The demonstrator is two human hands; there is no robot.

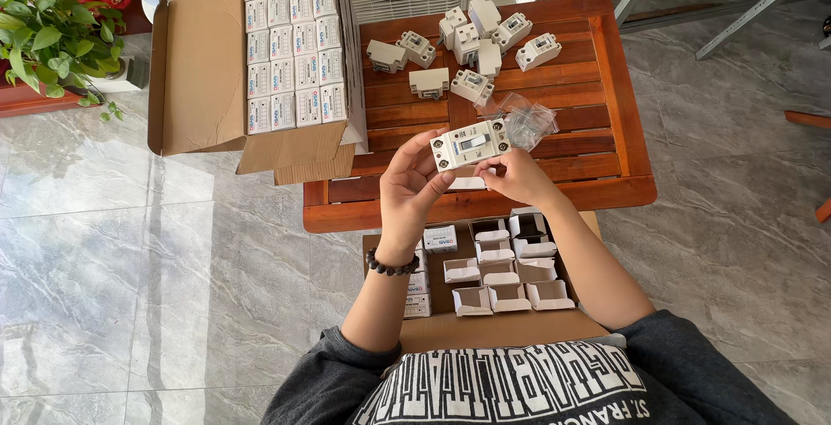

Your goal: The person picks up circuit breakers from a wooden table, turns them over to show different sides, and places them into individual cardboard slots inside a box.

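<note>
Far left: potted green plant (43, 35) on a red ledge, grey marble floor tiles (130, 243) below.

Next right: large open cardboard carton (199, 70), flaps spread, packed with rows of small white boxes (294, 40) standing on end; carton partly overhanging the left edge of the slatted wooden table (606, 87).

Table top, upper middle: loose cluster of white circuit breakers (472, 44), some upright, some tipped over, a few touching. Just below and right of the cluster: crumpled clear plastic wrap (528, 120).

Centre, above the near table edge: left hand (414, 189), dark bead bracelet (391, 265) at the wrist, thumb and fingers closed on the left end of a white breaker (472, 142). Breaker held off the table, tilted slightly, front face with switch lever turned up toward the camera, screw heads at the corners.

Just right: right hand (519, 178), fingers pinched at the lower right edge of the same breaker; a small white piece under the fingers, kind unclear. Both hands gripping, neither spread wide.

Below the hands, between table and lap: second open cardboard box (498, 330) holding small empty white cartons (506, 273) with flaps open, plus a few closed ones stacked along its left side.

Bottom: dark sweatshirt (519, 386) with white print.

Upper right: grey metal frame legs (753, 1) on the floor, well apart from the table.
</note>
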